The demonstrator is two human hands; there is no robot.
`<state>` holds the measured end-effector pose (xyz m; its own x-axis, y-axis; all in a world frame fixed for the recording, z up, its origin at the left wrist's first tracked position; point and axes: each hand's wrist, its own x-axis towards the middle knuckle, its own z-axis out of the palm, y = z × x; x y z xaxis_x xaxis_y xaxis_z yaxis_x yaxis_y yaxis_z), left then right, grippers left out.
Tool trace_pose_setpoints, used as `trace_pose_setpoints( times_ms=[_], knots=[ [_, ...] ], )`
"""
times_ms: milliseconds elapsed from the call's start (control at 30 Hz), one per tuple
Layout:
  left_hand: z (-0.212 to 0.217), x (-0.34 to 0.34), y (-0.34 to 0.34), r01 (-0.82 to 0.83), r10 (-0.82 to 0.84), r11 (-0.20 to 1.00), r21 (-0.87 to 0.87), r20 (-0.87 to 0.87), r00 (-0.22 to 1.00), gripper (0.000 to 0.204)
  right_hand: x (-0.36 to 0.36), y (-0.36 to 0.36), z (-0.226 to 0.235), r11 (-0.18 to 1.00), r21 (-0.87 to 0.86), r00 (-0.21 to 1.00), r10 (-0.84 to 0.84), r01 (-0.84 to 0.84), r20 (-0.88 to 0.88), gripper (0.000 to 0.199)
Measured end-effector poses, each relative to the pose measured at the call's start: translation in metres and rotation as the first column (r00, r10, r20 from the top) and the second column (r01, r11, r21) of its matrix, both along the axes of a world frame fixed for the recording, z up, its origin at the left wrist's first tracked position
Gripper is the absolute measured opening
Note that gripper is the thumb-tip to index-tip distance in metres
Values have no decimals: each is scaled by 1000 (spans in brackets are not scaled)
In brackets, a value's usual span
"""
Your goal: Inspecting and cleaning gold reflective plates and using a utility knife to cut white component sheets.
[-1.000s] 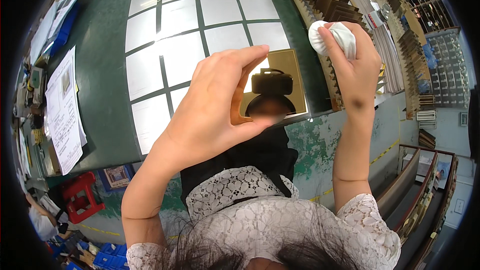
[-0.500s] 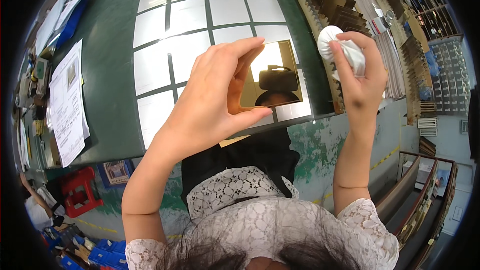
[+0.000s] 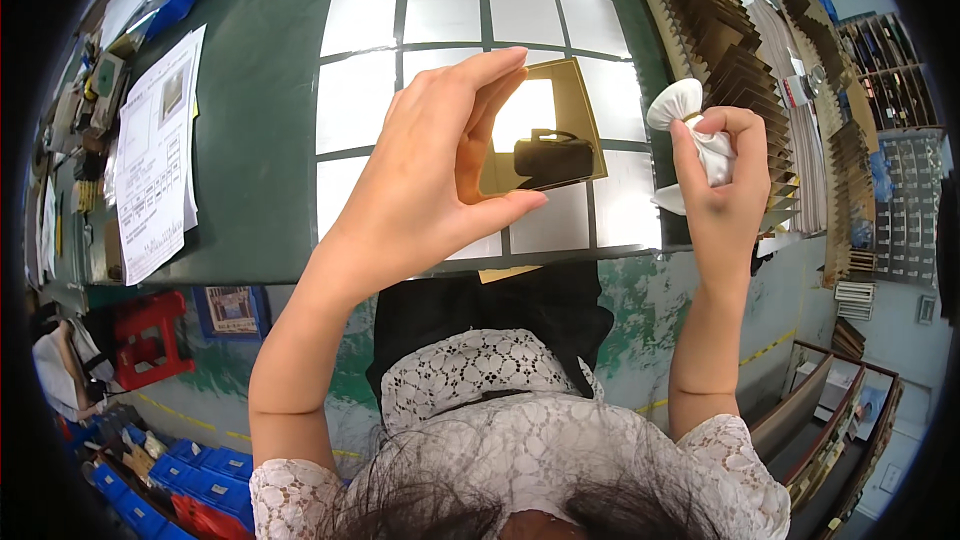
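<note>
My left hand point(image 3: 420, 165) is closed around the edges of a square gold-tinted mirror plate point(image 3: 572, 100), thumb at the near edge and fingers at the far one. The plate is held up above the table, and its glossy face shows bright and dark reflections. My right hand point(image 3: 732, 160) pinches a white cloth pad point(image 3: 676, 103), its rounded end bundled and tied with a band. The pad is to the right of the plate, apart from it. Underneath, white rectangular sheets point(image 3: 443, 12) lie in a grid on the green table point(image 3: 250, 120).
Slotted racks point(image 3: 735, 60) of brownish plates run along the table's right side. Printed papers point(image 3: 160, 155) lie on the left. A red stool point(image 3: 150, 340) and blue bins point(image 3: 205, 480) stand on the floor at left; a slotted wooden rack point(image 3: 835, 410) stands at lower right.
My view has shifted, so the table and sheets appear farther right. Both hands keep their holds; the gold plate is tilted slightly differently, and the pad remains apart from it.
</note>
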<state>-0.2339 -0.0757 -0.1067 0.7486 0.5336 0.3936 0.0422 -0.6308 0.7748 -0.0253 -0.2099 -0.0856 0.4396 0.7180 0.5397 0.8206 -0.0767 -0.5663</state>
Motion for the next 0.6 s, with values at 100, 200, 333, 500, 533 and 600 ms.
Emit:
trace_pose_setpoints(
  times_ms=[100, 200, 333, 500, 533, 600],
  knots=[
    [-1, -3, 0, -5, 5, 1000, 24, 7, 1000, 83, -7, -2, 2, 1000, 19, 998, 25, -24, -57, 17],
    [-1, -1, 2, -6, 6, 1000, 20, -15, 1000, 83, -9, -3, 4, 999, 19, 996, 45, -44, -72, 19],
    [0, 1, -1, -10, 11, 1000, 23, -27, 1000, 83, -11, -9, 8, 997, -6, 996, 82, -83, -44, 20],
    [3, 6, -3, 4, -2, 999, 48, -41, 999, 83, -19, -10, 19, 979, -54, 978, 198, -195, 71, 20],
    [4, 7, -3, 6, -4, 999, 54, -39, 999, 83, -21, -9, 20, 970, -69, 968, 238, -232, 85, 20],
    [3, 10, -5, 14, -13, 999, 49, -24, 1000, 83, -23, -7, 22, 960, -74, 957, 275, -269, 96, 20]
  ],
)
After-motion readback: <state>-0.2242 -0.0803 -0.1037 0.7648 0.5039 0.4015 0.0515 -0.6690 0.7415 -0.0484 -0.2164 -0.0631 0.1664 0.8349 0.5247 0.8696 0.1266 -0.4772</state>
